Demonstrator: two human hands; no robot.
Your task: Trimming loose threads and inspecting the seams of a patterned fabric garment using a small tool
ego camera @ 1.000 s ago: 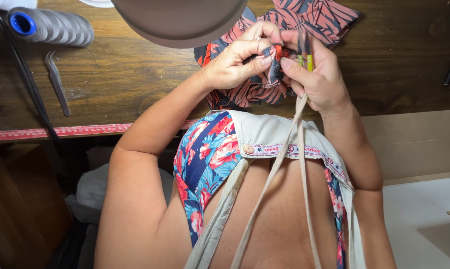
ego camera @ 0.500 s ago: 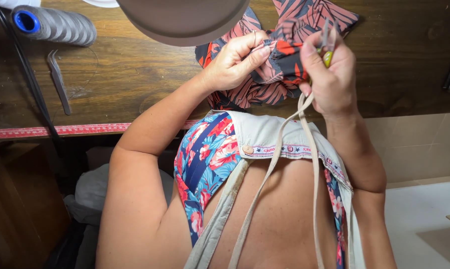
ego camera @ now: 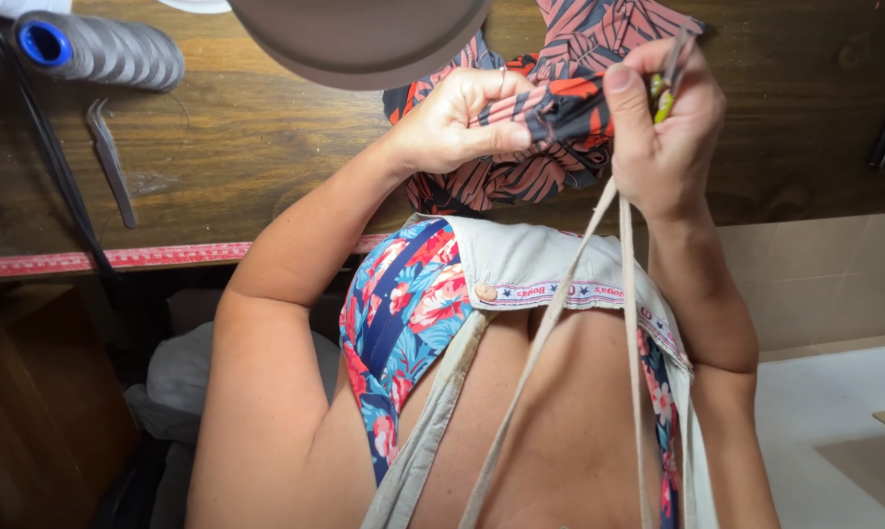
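Observation:
A dark fabric with a red leaf print (ego camera: 560, 118) lies bunched on the wooden table (ego camera: 266, 167). My left hand (ego camera: 462, 122) pinches a fold of this fabric between thumb and fingers. My right hand (ego camera: 663, 127) is closed around a small tool with a yellow-green handle (ego camera: 663, 93) and a beige cord loop (ego camera: 609, 294) that hangs down from it. The thumb of that hand presses on the same fold of fabric. What the tool's tip is doing is hidden by the fingers.
A grey thread cone with a blue core (ego camera: 99, 49) lies at the table's far left, with metal tweezers (ego camera: 109, 162) beside it. A red measuring tape (ego camera: 119, 260) runs along the table edge. A brown rounded object (ego camera: 364, 34) overhangs at the top.
Both hands have lifted the fold of fabric slightly and shifted right. The right hand has turned, so its thumb now lies over the fabric.

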